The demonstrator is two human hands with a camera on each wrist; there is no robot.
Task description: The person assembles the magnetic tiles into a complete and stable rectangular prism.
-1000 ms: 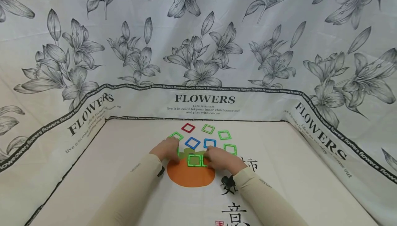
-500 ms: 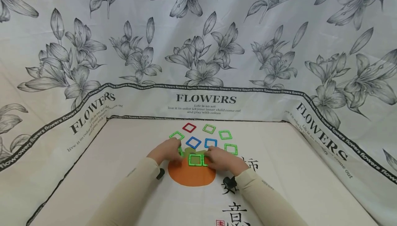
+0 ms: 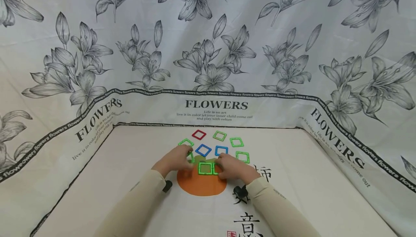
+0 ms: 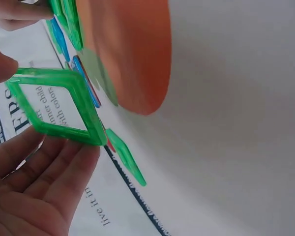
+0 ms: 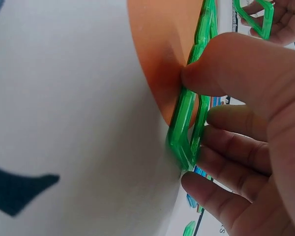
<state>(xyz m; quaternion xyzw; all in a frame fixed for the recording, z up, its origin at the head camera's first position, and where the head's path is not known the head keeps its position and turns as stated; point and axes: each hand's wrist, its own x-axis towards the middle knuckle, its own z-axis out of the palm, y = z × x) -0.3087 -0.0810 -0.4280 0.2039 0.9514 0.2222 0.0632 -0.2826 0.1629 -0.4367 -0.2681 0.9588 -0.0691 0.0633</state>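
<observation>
My left hand (image 3: 173,160) holds a green square frame tile (image 4: 89,110) raised above the cloth, thumb on one edge and fingers on the opposite one, as the left wrist view shows. Most of that tile is behind the hand in the head view. With thumb and fingers, my right hand (image 3: 235,168) pinches another green square tile (image 5: 181,118). This one stands side by side with a further green tile (image 3: 205,174), edges touching, over the printed orange fruit (image 3: 201,186). The right hand covers part of the tile it pinches.
Behind the hands lie a red tile (image 3: 203,136), two blue tiles (image 3: 200,153) and several loose green tiles (image 3: 236,138). Dark wrist devices (image 3: 240,192) sit under both forearms. A flower-printed curtain (image 3: 214,117) closes off the table's back and sides.
My left hand has drawn slightly back and left, and the green tile in its grip shows more plainly. The right hand and the paired tiles stay nearly where they were.
</observation>
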